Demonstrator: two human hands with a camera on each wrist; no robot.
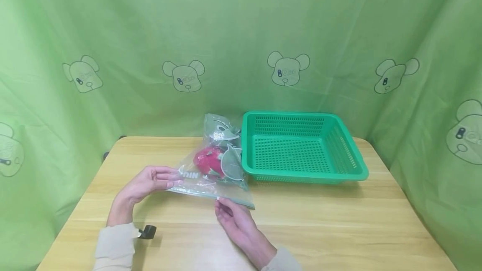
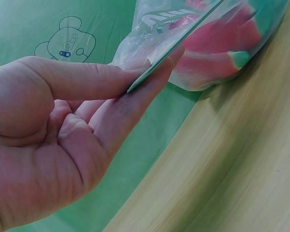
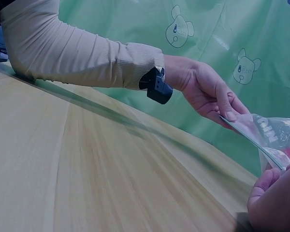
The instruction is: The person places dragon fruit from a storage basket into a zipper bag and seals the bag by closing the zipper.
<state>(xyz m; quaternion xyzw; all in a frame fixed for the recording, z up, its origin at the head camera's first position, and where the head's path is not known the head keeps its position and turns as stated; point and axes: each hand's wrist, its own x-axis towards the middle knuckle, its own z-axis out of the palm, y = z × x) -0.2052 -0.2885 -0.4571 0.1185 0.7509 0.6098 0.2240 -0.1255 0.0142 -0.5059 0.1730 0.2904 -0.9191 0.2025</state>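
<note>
A clear zip bag (image 1: 199,188) lies across the table's middle, its green-edged opening facing me. A pink-red dragon fruit (image 1: 208,160) with green tips shows through the plastic. My left hand (image 1: 148,184) pinches the left corner of the opening; in the left wrist view, thumb and fingers of that hand (image 2: 63,121) press on the bag's thin edge from both sides. Along the same edge, farther right, my right hand (image 1: 239,223) pinches the strip at a small white slider (image 1: 218,198). The right fingertips are partly hidden in the right wrist view.
A green plastic basket (image 1: 305,175) with slotted walls stands right of the bag, close against it. A green curtain (image 1: 233,32) with bear-head prints hangs behind the wooden table (image 1: 339,229). A black wrist camera (image 1: 148,232) sits on the left sleeve.
</note>
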